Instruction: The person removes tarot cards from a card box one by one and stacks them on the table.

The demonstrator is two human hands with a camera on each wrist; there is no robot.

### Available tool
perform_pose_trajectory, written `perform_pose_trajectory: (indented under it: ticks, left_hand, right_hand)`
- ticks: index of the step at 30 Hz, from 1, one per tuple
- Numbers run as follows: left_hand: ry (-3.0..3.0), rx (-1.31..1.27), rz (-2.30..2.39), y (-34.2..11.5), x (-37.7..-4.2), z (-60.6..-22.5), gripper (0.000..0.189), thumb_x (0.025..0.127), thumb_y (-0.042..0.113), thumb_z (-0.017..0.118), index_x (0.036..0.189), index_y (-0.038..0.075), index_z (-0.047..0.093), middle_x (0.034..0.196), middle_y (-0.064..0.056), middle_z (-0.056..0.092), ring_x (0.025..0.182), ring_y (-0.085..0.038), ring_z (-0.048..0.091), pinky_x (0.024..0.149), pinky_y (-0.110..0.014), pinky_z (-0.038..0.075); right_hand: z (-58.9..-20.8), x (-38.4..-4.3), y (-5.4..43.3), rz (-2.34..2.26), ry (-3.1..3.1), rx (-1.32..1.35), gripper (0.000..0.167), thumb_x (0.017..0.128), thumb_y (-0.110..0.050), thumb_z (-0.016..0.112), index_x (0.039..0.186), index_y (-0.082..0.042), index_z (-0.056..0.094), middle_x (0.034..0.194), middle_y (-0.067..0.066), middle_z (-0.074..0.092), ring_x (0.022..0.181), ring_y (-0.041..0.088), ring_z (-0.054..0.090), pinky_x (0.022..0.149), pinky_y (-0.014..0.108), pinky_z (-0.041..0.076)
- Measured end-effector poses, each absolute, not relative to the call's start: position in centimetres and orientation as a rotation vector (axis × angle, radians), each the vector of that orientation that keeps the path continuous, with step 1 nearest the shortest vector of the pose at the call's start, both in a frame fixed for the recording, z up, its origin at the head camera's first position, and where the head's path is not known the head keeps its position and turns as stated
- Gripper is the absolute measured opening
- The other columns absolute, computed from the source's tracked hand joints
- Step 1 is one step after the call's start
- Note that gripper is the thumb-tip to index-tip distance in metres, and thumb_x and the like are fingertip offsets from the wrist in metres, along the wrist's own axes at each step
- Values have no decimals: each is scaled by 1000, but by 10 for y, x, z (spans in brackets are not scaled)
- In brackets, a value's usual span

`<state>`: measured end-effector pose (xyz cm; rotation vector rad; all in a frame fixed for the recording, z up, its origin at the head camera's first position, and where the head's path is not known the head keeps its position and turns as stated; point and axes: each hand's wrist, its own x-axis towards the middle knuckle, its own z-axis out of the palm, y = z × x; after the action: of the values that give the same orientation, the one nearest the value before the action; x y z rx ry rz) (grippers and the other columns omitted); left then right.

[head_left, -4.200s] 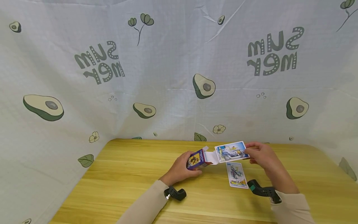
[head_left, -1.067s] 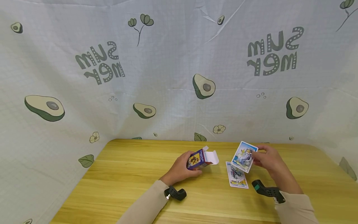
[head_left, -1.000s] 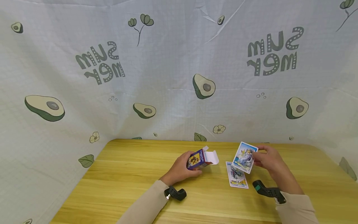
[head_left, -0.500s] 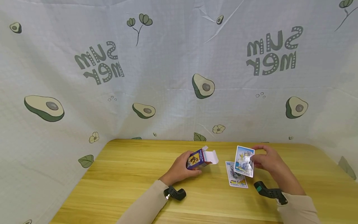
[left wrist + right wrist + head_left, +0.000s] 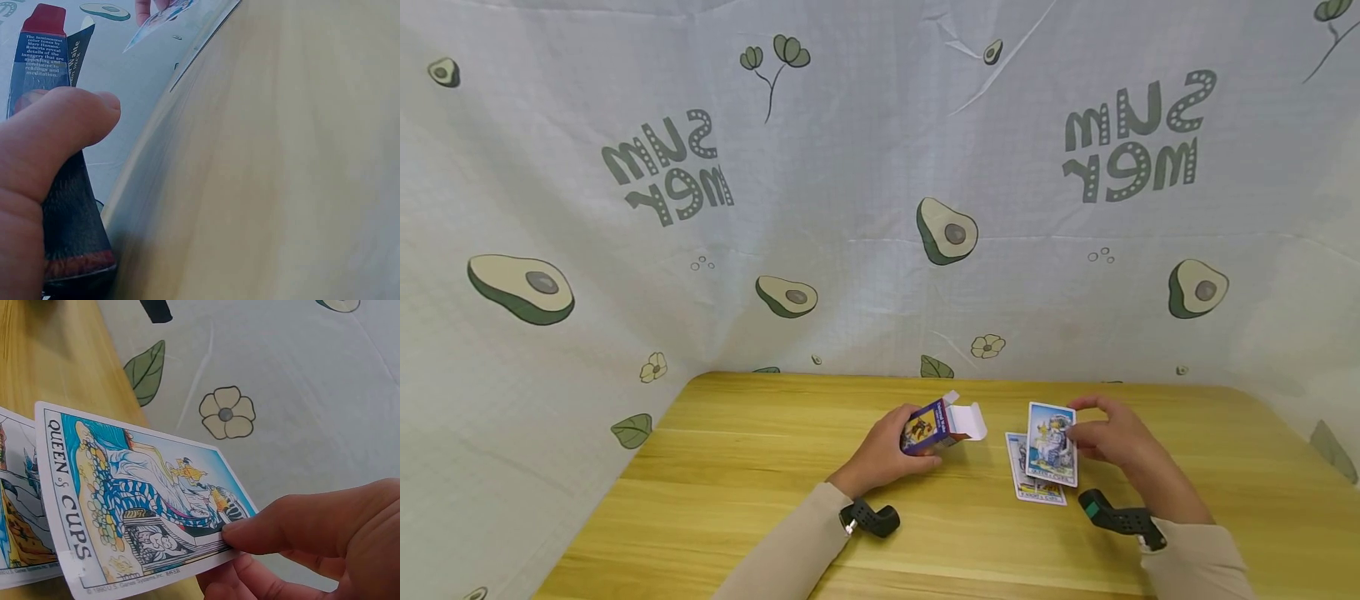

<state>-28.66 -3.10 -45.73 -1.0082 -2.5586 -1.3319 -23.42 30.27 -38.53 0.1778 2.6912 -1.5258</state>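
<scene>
My left hand (image 5: 883, 450) grips a small purple card box (image 5: 925, 427) with its white end flaps standing out toward the right. In the left wrist view the thumb lies across the printed side of the box (image 5: 40, 59). My right hand (image 5: 1112, 433) pinches a tarot card (image 5: 1049, 442) by its right edge, thumb on the face. The right wrist view shows its lettering, Queen of Cups, on the tarot card (image 5: 144, 500). It overlaps a second tarot card, the Knight of Cups (image 5: 1037, 492), which lies face up on the table, mostly covered.
The wooden table (image 5: 760, 500) runs back to a pale cloth (image 5: 850, 167) printed with avocados, which hangs behind and at both sides. Black wrist mounts (image 5: 874, 518) sit on both forearms.
The right hand has carried the Queen of Cups from beside the box flap to over the Knight of Cups, turning it upright and lowering it. The left hand and box stay put.
</scene>
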Motion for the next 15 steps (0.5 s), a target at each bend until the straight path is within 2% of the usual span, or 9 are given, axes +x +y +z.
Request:
perform_pose_trajectory:
  ticks: [7, 15]
  left_hand:
    - [-2564, -1004, -1322, -31, -286, -456, 64, 78, 43, 77, 128, 14, 49, 108, 4, 56, 92, -8, 53, 79, -22, 46]
    - [-2567, -1005, -1318, -31, -287, -456, 64, 78, 44, 77, 127, 14, 49, 107, 5, 56, 92, -8, 53, 79, -22, 46]
  right_hand:
    - [-390, -235, 299, -1514, 2669, 140, 49, 89, -9, 62, 132, 4, 40, 112, 31, 58, 80, 23, 60, 69, 31, 53]
    - [-394, -235, 297, -1524, 2635, 128, 48, 89, -7, 62, 132, 3, 41, 111, 30, 59, 80, 24, 60, 70, 32, 53]
